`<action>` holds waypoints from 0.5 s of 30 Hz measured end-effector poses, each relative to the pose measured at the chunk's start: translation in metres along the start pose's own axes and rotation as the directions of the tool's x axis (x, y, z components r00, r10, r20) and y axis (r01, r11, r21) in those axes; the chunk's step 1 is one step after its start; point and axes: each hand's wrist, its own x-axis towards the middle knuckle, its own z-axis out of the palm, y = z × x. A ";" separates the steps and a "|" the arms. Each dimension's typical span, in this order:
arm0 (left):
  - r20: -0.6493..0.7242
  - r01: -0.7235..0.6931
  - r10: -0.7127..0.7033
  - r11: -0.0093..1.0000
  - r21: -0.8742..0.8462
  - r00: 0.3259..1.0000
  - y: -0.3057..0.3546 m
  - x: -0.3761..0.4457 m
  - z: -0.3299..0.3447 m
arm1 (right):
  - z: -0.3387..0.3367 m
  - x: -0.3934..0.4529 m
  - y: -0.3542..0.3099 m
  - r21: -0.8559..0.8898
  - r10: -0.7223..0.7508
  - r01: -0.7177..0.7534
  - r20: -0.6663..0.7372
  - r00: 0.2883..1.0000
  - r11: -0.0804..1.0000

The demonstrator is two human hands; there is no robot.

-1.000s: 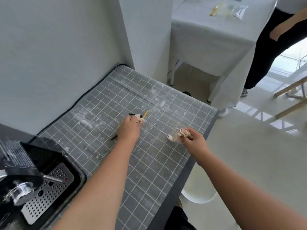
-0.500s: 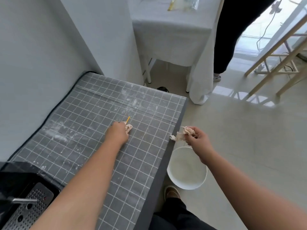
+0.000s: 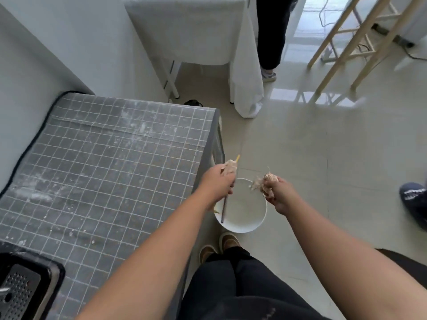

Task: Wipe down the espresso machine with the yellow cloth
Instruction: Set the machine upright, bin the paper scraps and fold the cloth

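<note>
Only a corner of the black espresso machine point(image 3: 25, 285) shows at the bottom left, with its perforated metal drip tray point(image 3: 16, 294). No yellow cloth is in view. My left hand point(image 3: 217, 184) is past the table's right edge and grips crumpled brownish scraps point(image 3: 231, 168) together with a thin dark stick point(image 3: 224, 209) and a yellow stick. My right hand point(image 3: 276, 192) grips another wad of scraps point(image 3: 262, 182). Both hands hover over a white bucket point(image 3: 242, 225) on the floor.
The table carries a grey grid mat point(image 3: 104, 172) dusted with white powder and crumbs. A white-draped table point(image 3: 191, 31) stands behind. Another person's legs point(image 3: 270, 35) and a dark shoe point(image 3: 414, 199) are nearby. Wooden frame legs point(image 3: 342, 45) stand at the back right.
Both hands left the mat and travelled right to above the white bucket, each carrying its scraps. The view swung right and down, so less of the espresso machine shows.
</note>
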 end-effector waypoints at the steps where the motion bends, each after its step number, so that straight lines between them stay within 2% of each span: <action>1: 0.048 0.031 -0.030 0.999 -0.021 0.998 -0.003 0.003 0.016 | -0.001 0.002 0.004 0.010 0.017 -0.017 -0.009 1.000 1.000; 4: 0.121 0.179 -0.174 0.984 -0.027 0.977 -0.027 0.020 0.045 | 0.000 0.010 0.017 0.020 0.063 -0.063 -0.012 0.998 0.998; 7: 0.116 0.313 -0.309 0.950 -0.014 0.944 -0.062 0.045 0.057 | 0.002 0.023 0.035 -0.008 0.103 -0.102 0.019 0.995 0.995; 11: 0.100 0.417 -0.413 0.909 -0.010 0.905 -0.095 0.070 0.070 | 0.005 0.042 0.056 -0.110 0.157 -0.153 0.035 0.987 0.982; 15: 0.104 0.483 -0.480 0.875 -0.002 0.871 -0.118 0.087 0.088 | 0.013 0.058 0.072 -0.075 0.321 -0.313 0.180 0.930 0.947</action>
